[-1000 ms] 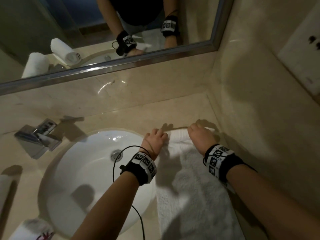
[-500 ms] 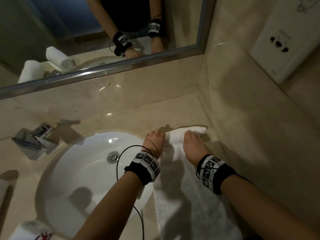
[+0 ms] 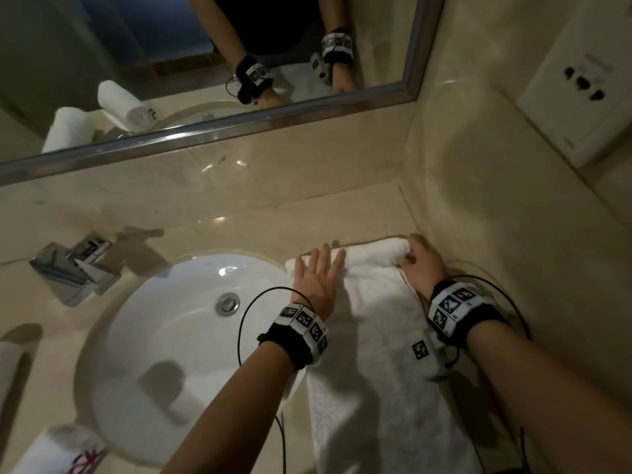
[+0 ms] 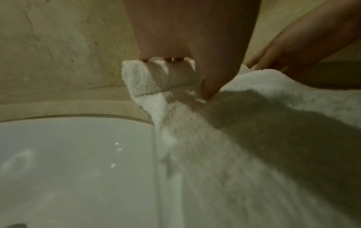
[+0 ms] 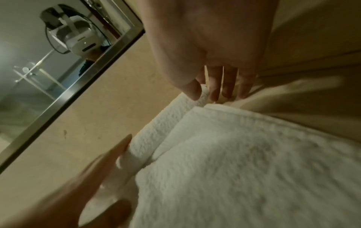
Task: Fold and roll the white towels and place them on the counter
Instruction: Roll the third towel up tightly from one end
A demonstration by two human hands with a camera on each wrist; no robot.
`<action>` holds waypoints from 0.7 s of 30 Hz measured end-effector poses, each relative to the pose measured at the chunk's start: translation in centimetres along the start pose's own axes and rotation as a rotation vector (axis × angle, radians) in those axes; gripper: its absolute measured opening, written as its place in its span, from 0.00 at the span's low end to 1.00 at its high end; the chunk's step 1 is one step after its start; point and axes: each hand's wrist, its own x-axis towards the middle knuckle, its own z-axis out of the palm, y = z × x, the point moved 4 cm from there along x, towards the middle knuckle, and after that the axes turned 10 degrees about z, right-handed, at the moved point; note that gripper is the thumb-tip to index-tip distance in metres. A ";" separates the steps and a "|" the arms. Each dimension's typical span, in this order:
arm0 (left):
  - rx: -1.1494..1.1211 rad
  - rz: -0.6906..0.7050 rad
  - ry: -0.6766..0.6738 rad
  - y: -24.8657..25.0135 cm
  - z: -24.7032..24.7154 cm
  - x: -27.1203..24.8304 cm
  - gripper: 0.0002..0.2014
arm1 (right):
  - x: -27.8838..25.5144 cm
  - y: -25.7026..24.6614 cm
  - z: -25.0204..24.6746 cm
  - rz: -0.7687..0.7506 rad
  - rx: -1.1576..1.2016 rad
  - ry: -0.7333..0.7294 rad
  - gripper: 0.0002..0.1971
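Note:
A white towel [image 3: 386,354] lies lengthwise on the counter [image 3: 260,224] to the right of the sink, and its far end is wound into a small roll [image 3: 372,256]. My left hand [image 3: 318,271] lies flat with straight fingers on the left part of the roll. In the left wrist view its fingers rest on the roll [image 4: 162,78] and the thumb presses the flat towel. My right hand [image 3: 420,263] curls round the roll's right end, close to the side wall. The right wrist view shows its fingertips [image 5: 215,92] hanging at that end of the roll [image 5: 162,131].
The white sink [image 3: 164,336] and chrome faucet [image 3: 73,268] are to the left. A rolled towel with a red mark [image 3: 58,449] lies at the near left, and another [image 3: 7,357] sits at the left edge. The mirror [image 3: 239,121] runs behind. The right wall carries a socket plate [image 3: 581,83].
My left hand went from curled on the roll to flat with straight fingers. My right hand slid to the roll's right end. The roll is a little thicker.

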 end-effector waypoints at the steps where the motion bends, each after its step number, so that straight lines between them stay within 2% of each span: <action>1: -0.010 -0.010 -0.011 0.0 0.1 0.2 0.36 | 0.6 -0.1 0.2 0.015 0.022 -0.002 0.17; 4: -0.079 -0.077 -0.001 -0.1 -0.3 1.6 0.40 | 0.8 -1.3 -0.2 0.068 0.169 -0.009 0.08; 8: -0.153 -0.152 -0.031 -0.8 -1.1 4.3 0.40 | 2.4 -2.2 0.0 0.118 0.245 -0.049 0.09; 10: -0.188 -0.130 -0.035 -1.4 -1.5 5.6 0.36 | 3.6 -2.2 0.3 0.138 0.249 -0.083 0.14; 13: -0.198 -0.073 -0.061 -2.6 -2.2 6.8 0.38 | 4.8 -2.1 0.6 0.179 0.281 -0.118 0.20; 16: -0.215 -0.096 -0.023 -3.4 -3.0 7.5 0.36 | 5.5 -2.5 0.4 0.151 0.315 -0.106 0.22; 17: -0.199 -0.078 0.023 -3.3 -3.3 7.7 0.36 | 5.8 -2.6 0.4 0.145 0.309 -0.105 0.22; 19: -0.098 0.047 0.105 -2.6 -3.6 8.1 0.34 | 6.4 -3.0 0.4 0.125 0.302 -0.091 0.21; 21: 0.043 0.190 0.052 -2.2 -3.4 8.7 0.29 | 7.2 -3.3 0.5 0.111 0.308 -0.072 0.20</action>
